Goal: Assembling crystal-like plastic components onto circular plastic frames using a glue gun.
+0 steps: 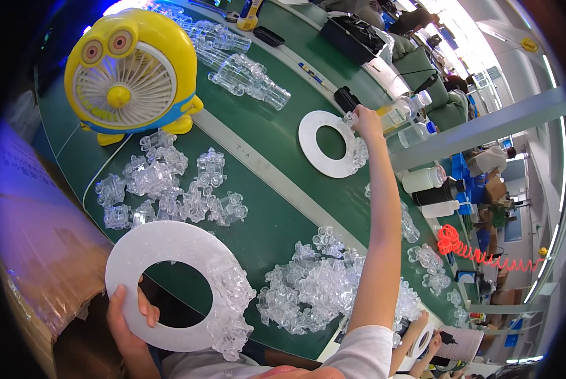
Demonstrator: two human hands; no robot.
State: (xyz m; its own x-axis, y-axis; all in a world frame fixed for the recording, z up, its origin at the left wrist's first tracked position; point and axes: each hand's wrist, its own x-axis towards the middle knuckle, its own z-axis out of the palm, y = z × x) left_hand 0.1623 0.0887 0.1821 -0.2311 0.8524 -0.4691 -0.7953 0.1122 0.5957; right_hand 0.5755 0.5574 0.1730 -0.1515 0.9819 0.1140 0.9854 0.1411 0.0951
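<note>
My left hand [131, 316] grips a flat white ring [141, 252] by its inner and outer edge, fingers through the hole. Clear plastic parts [232, 290] sit along the ring's right side. My right arm stretches far across the green table. My right hand [368, 121] closes on a small clear plastic part [350, 119] at the edge of a second white ring [313, 140]. That ring lies on the table with more clear parts along its right side. A large heap of clear plastic parts [314, 284] lies between my arms.
A yellow cartoon-shaped fan [188, 63] stands at the far left, with clear parts [156, 170] heaped before it. Longer clear pieces [245, 79] lie behind. Bottles [422, 180] line the right side near a red coiled hose [459, 243]. A co-worker's hands [418, 325] hold another ring.
</note>
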